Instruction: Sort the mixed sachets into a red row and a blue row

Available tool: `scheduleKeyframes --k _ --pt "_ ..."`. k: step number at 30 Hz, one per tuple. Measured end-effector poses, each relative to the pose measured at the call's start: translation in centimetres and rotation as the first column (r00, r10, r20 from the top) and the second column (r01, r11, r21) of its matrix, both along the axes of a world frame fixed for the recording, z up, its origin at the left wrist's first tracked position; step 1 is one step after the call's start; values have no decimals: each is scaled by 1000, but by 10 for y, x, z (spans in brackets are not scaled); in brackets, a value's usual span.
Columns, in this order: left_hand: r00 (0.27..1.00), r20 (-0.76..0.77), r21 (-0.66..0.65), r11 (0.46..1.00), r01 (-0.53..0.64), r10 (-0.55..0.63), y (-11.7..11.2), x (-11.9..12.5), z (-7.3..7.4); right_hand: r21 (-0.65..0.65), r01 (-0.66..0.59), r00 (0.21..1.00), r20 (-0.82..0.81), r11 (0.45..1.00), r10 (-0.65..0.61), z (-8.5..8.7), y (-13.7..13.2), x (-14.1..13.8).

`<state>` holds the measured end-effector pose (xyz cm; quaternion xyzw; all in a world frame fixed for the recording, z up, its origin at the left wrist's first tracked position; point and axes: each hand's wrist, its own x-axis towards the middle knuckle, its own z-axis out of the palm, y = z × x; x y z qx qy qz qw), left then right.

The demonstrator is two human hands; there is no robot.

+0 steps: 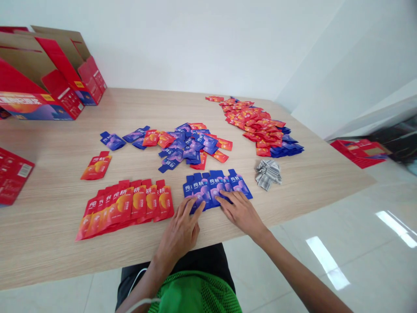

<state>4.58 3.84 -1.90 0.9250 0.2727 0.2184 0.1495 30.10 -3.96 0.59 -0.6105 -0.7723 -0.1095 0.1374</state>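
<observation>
A fanned row of blue sachets (216, 184) lies near the table's front edge. My left hand (180, 230) rests flat with its fingertips on the row's left end. My right hand (239, 211) lies flat too, fingers spread on the row's lower middle. Both hands are open and hold nothing. To the left lies a fanned row of red-orange sachets (127, 206). One single red sachet (97, 167) sits apart, farther left.
A mixed heap of blue and red sachets (185, 145) lies mid-table, a larger pile (260, 126) at the far right. A crumpled grey wrapper (268, 173) sits by the blue row. Open red cartons (48, 74) stand back left; a flat red carton (11, 174) lies at the left edge.
</observation>
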Motion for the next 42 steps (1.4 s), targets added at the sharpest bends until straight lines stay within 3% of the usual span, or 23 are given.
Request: scheduleKeyframes --k 10,23,42 --pt "1000 -2 5 1000 -6 6 0 0 -2 10 3 998 61 1000 -3 0 -2 0" --pt "1000 -6 3 1000 -6 6 -1 0 -2 22 -31 999 -36 999 32 1 0 10" --pt "1000 -6 14 1000 1 -1 -2 0 -2 62 -71 997 -23 995 73 0 -1 14"
